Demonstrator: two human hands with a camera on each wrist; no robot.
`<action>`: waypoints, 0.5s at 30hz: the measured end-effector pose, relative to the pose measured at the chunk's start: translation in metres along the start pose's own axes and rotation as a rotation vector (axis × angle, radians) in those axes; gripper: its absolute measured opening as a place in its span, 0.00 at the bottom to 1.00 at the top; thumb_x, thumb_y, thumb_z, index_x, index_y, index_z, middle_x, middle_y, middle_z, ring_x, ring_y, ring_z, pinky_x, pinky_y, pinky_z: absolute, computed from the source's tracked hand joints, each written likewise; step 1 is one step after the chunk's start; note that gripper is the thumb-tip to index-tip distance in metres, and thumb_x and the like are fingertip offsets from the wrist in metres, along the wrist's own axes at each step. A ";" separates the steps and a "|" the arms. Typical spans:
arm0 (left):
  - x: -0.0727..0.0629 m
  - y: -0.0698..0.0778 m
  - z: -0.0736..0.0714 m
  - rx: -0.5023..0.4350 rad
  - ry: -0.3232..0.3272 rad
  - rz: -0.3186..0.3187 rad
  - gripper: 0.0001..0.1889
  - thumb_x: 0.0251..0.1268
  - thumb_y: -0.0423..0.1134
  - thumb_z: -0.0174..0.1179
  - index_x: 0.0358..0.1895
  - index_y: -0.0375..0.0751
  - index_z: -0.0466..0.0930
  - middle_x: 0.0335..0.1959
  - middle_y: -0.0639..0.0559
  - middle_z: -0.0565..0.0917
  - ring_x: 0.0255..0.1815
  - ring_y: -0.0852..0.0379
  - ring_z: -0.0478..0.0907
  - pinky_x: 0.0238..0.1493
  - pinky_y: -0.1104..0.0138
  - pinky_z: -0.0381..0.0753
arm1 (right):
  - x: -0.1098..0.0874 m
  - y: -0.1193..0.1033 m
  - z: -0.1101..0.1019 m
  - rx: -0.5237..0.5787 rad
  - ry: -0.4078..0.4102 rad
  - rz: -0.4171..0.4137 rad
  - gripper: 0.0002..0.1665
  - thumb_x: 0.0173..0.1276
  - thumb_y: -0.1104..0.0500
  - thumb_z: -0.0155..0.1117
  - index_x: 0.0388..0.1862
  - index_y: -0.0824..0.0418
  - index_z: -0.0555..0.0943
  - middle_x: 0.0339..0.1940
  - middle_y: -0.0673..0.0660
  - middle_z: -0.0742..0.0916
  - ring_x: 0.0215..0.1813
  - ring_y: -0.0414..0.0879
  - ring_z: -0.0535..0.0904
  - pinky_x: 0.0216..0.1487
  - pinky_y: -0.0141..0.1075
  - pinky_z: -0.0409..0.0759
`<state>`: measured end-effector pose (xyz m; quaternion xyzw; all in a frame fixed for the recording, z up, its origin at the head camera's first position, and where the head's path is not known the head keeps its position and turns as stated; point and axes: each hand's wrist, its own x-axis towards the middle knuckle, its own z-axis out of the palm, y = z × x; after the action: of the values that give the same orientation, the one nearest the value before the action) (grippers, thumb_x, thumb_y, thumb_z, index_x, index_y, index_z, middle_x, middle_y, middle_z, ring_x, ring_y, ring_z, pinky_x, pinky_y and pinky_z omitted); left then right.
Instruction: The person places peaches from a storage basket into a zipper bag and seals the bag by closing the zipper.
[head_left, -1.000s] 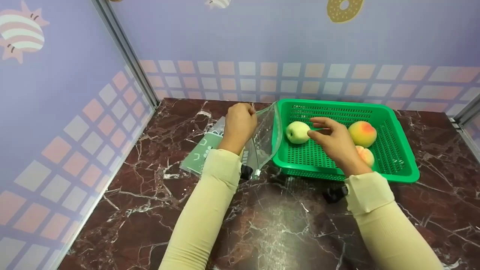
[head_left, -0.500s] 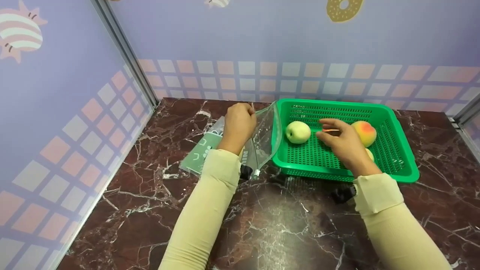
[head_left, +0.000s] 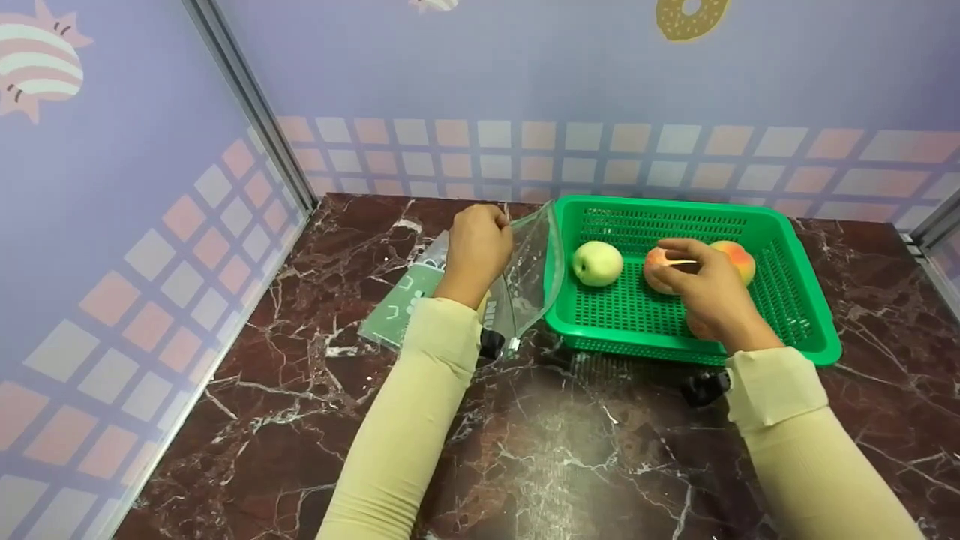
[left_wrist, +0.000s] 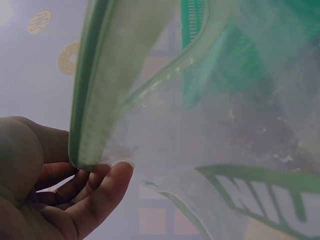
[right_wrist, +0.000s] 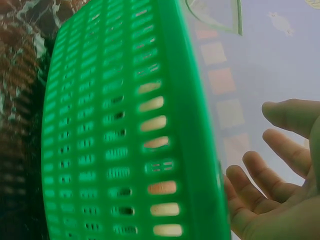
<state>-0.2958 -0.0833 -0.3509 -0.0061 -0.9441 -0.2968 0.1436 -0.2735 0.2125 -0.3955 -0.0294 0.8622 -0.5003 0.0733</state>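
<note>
My left hand (head_left: pixel 480 244) pinches the edge of a clear zip bag (head_left: pixel 534 259) with green print; in the left wrist view its fingers (left_wrist: pixel 107 195) curl at the corner of the zip strip (left_wrist: pixel 82 100). The bag's mouth gapes toward the green basket (head_left: pixel 564 300). Over that basket is my right hand (head_left: pixel 709 289), fingers spread and relaxed, with the fingertips overlapping a pinkish peach (head_left: pixel 655 271) in the head view. A pale peach (head_left: pixel 598 263) lies at the basket's left end. Behind the hand shows a yellow-red peach (head_left: pixel 741 261), and another peach (head_left: pixel 697 326) is mostly hidden below it.
A green printed sheet or bag (head_left: pixel 397 307) lies under the left forearm's side on the dark marbled table (head_left: pixel 555 450). Patterned wall panels (head_left: pixel 525 75) rise behind and at the left. The basket stands close to the back panel.
My right hand has moved right, away from the pale peach, and the pinkish peach has come into view at its fingertips. My left hand and the bag stay put.
</note>
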 end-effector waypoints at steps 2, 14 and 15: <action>0.000 0.000 0.000 0.002 0.003 -0.001 0.13 0.65 0.31 0.52 0.22 0.41 0.79 0.26 0.48 0.80 0.26 0.55 0.70 0.30 0.64 0.71 | 0.000 0.001 -0.003 -0.025 -0.003 0.000 0.36 0.70 0.41 0.57 0.74 0.49 0.63 0.74 0.62 0.66 0.72 0.60 0.63 0.67 0.56 0.68; 0.000 -0.001 -0.001 -0.005 -0.011 -0.010 0.10 0.65 0.32 0.54 0.30 0.40 0.86 0.33 0.47 0.85 0.31 0.53 0.78 0.35 0.61 0.79 | -0.001 0.007 -0.017 -0.144 0.021 -0.026 0.38 0.71 0.41 0.57 0.74 0.53 0.63 0.73 0.65 0.66 0.72 0.63 0.63 0.65 0.57 0.69; 0.001 -0.002 -0.001 -0.006 -0.011 -0.012 0.10 0.65 0.32 0.54 0.30 0.40 0.86 0.33 0.47 0.86 0.31 0.54 0.78 0.36 0.61 0.79 | -0.001 0.007 -0.019 -0.151 0.023 -0.028 0.38 0.70 0.41 0.57 0.74 0.53 0.63 0.73 0.65 0.66 0.72 0.63 0.63 0.64 0.57 0.70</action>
<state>-0.2961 -0.0853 -0.3509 -0.0022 -0.9440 -0.3003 0.1365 -0.2752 0.2323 -0.3927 -0.0410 0.8978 -0.4352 0.0540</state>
